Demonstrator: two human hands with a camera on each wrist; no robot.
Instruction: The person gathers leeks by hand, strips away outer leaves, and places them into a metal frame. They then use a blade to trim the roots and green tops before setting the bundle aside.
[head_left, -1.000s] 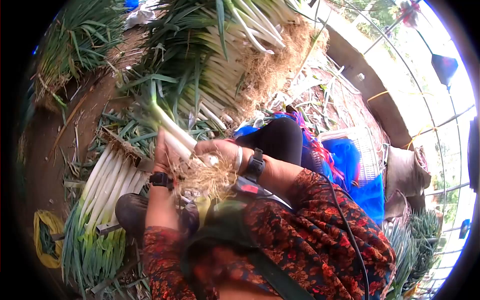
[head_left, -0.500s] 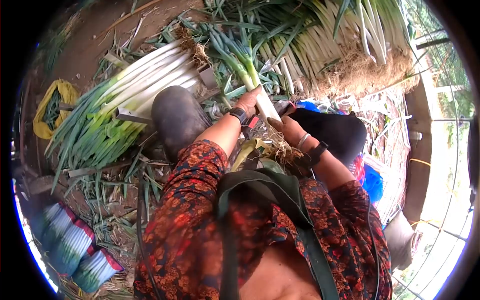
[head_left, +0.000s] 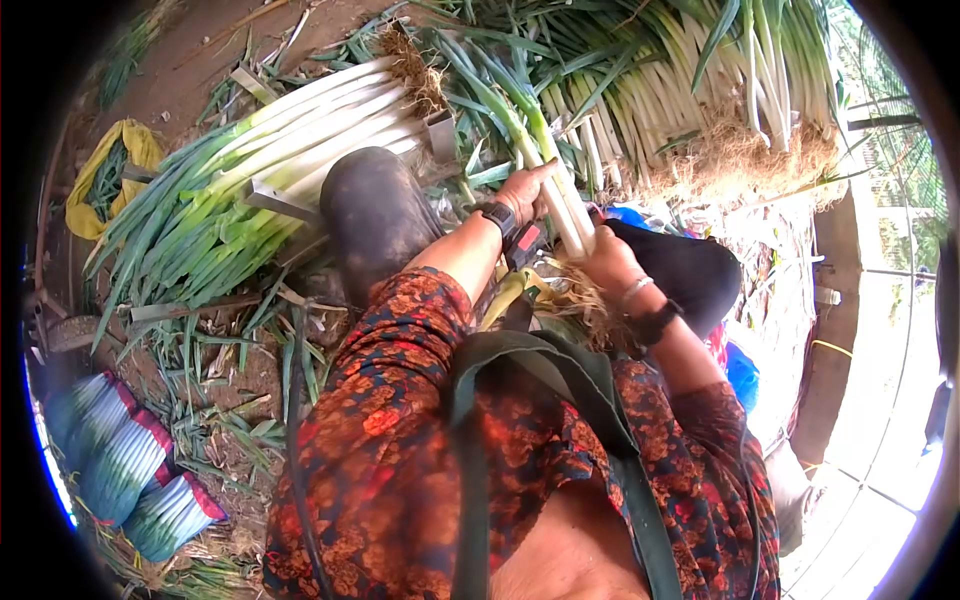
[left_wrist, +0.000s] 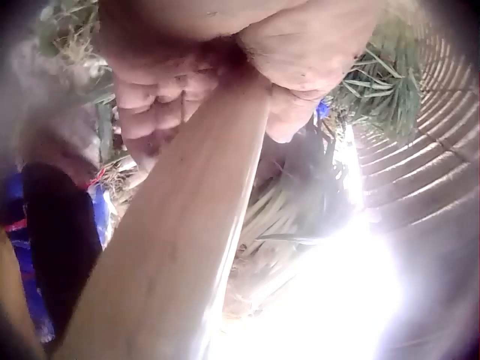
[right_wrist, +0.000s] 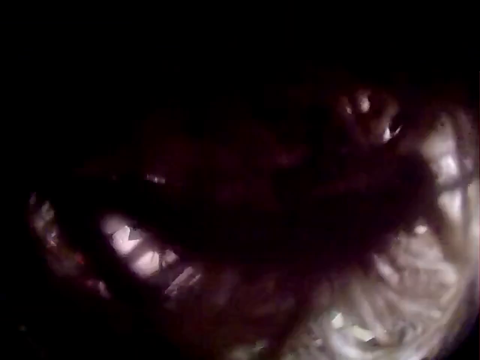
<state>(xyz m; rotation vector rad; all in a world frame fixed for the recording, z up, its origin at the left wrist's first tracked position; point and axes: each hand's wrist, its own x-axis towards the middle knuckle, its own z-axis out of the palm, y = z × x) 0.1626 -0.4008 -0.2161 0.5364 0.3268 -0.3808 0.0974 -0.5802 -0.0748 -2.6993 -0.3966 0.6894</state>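
Observation:
Two white-stemmed leeks point(head_left: 562, 200) slant across the person's lap, green leaves pointing up and left, roots point(head_left: 590, 300) hanging at the lower end. The left hand point(head_left: 525, 190) holds the stems around their middle, thumb along them. Near the root end, the right hand point(head_left: 612, 262) grips the lower stems. In the left wrist view a pale stem point(left_wrist: 180, 210) runs down from the left hand point(left_wrist: 225, 67), its fingers beneath the stem. The right wrist view is mostly dark, with pale roots point(right_wrist: 397, 300) at lower right.
A row of leeks point(head_left: 320, 120) lies on a metal-pronged rack at left, beside a knee point(head_left: 375, 205). More leeks point(head_left: 690, 110) are piled at upper right. Wrapped bundles point(head_left: 120, 450) lie at lower left, a yellow bag point(head_left: 85, 195) above them.
Over the last second the head view has swung, shifting the scene. The leeks went from across the left knee to between both knees; the right hand stays near the roots.

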